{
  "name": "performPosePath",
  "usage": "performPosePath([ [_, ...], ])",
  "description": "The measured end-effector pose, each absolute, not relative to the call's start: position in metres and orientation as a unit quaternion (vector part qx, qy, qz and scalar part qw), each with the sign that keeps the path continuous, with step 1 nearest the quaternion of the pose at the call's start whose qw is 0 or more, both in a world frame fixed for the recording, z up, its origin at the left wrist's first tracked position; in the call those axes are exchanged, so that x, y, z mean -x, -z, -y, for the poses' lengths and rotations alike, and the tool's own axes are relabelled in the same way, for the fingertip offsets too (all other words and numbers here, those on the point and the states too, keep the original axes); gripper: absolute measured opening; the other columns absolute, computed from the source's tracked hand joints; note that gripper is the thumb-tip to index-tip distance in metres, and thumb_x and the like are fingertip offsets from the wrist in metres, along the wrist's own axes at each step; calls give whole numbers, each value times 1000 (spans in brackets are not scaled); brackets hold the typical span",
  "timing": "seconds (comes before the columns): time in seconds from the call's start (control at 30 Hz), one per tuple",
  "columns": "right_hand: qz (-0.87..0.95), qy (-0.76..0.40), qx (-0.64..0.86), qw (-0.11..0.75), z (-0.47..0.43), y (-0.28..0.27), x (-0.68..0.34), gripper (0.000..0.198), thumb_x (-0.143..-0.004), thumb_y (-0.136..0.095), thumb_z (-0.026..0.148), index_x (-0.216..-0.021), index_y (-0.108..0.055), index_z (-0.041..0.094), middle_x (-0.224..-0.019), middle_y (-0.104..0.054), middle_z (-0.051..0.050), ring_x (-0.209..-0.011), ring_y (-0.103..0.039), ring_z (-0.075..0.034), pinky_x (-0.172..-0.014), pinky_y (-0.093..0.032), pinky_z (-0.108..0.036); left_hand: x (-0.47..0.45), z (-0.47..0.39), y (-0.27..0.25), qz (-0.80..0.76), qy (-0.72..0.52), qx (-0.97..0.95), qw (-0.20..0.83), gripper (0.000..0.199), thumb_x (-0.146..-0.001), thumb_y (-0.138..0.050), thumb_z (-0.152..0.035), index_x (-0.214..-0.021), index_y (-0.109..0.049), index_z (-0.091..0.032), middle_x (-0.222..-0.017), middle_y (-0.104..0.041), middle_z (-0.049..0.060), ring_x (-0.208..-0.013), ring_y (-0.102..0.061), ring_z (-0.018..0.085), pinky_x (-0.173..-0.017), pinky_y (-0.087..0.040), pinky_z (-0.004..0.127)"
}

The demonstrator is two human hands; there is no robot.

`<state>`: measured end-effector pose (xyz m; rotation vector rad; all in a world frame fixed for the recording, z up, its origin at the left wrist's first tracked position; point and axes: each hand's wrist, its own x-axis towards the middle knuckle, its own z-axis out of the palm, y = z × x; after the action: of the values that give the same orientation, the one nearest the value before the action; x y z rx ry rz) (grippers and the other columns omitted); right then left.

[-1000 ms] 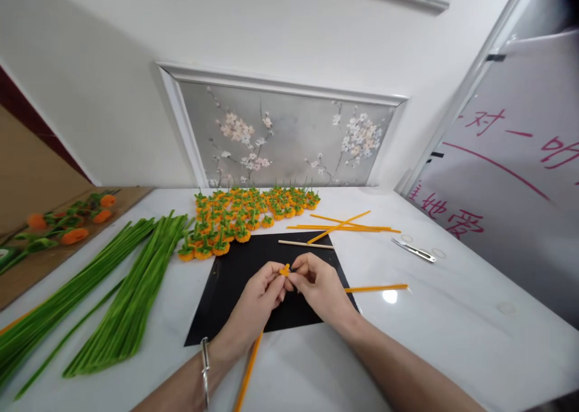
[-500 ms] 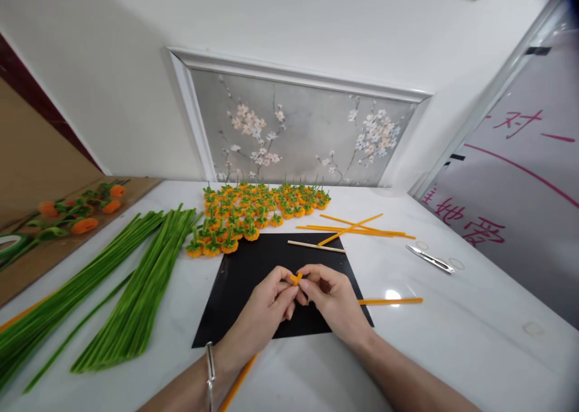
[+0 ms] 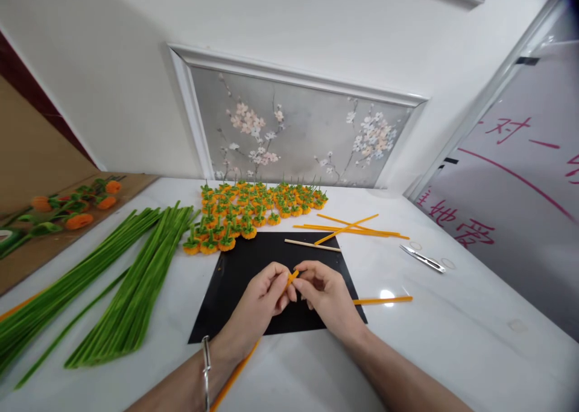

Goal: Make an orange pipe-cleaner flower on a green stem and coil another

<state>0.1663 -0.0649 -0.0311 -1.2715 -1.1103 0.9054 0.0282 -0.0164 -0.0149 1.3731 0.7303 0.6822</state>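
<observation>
My left hand (image 3: 257, 300) and my right hand (image 3: 329, 294) meet above a black mat (image 3: 239, 264). Between their fingertips is an orange pipe cleaner (image 3: 293, 277), bent or crossed where it shows. The left thumb and fingers pinch it, and the right thumb and index finger close on its other side. One orange length (image 3: 384, 301) sticks out to the right from behind my right hand. Another orange length (image 3: 235, 379) runs down beneath my left wrist. Whether these join the held piece is hidden.
Several orange-and-green pipe-cleaner flowers (image 3: 260, 210) stand behind the mat. Green pipe cleaners (image 3: 136, 291) lie left. Loose orange pipe cleaners (image 3: 357, 228), a pale stick (image 3: 312, 245) and metal snips (image 3: 423, 259) lie back right. Finished-looking flowers (image 3: 79, 221) rest on cardboard far left.
The orange piece between my fingertips has turned and now slants up to the right. My right fingers have shifted slightly on it. The whole view has moved a little.
</observation>
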Motion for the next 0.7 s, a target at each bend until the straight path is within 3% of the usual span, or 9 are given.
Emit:
performPosePath([
  [0.17,480,-360,532,597,65,32,-166,12,-78,-62,26,-83,-70,18,-74,-62,-2,-58,-53,-11,-51,-44,-22,-30,20,8,-317,-303,-560,703,31,-85,-55,-43,-72,-48,-16,-62,-50,-3,-49,-34,6,-45,-20,18],
  [0.33,551,-273,521,592,69,35,-168,20,-85,-56,21,-90,-75,25,-91,-63,-4,-78,-61,-16,-66,-50,-26,-30,20,5,-331,-289,-541,717,32,-82,-58,-43,-69,-52,-15,-60,-52,-2,-46,-36,6,-43,-23,19],
  [0.7,666,-145,499,535,76,32,-164,36,-91,-43,11,-97,-73,28,-92,-58,-6,-74,-60,-14,-67,-51,-28,-25,13,15,-307,-271,-483,774,39,-87,-52,-45,-64,-54,-13,-54,-50,-1,-42,-38,5,-40,-24,17],
])
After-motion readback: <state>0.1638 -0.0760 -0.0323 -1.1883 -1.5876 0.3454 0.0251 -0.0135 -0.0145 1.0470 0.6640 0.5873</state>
